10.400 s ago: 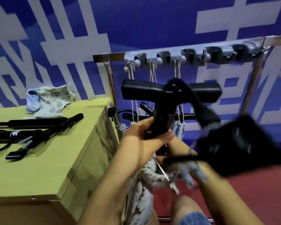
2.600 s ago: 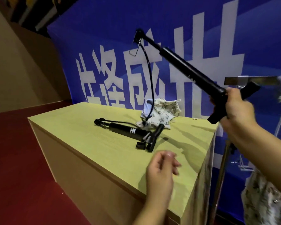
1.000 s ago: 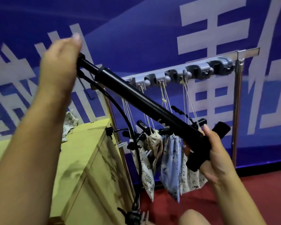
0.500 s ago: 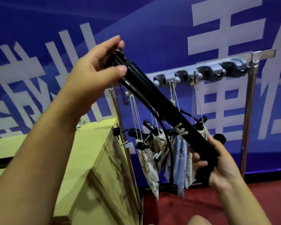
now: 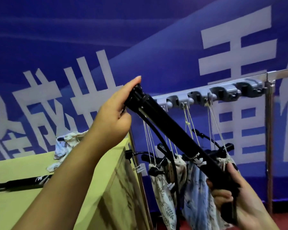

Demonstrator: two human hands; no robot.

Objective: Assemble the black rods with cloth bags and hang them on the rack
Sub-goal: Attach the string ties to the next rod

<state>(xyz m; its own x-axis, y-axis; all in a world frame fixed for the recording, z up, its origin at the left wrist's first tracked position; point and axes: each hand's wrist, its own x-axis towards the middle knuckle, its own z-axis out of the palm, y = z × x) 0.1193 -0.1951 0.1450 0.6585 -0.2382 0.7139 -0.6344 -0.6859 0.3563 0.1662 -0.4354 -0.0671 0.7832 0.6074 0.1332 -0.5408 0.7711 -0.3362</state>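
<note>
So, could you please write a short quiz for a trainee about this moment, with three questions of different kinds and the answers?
1. True or false: the black rod is held by both hands, the left hand at its upper end and the right hand at its lower end.
2. Multiple choice: where do the filled cloth bags hang? A) on the wooden table B) by strings from the grey rack C) from the left wrist
3. Fill in: another black rod lies on the ____ at the left.

Key: 1 true; 2 B; 3 wooden table
</note>
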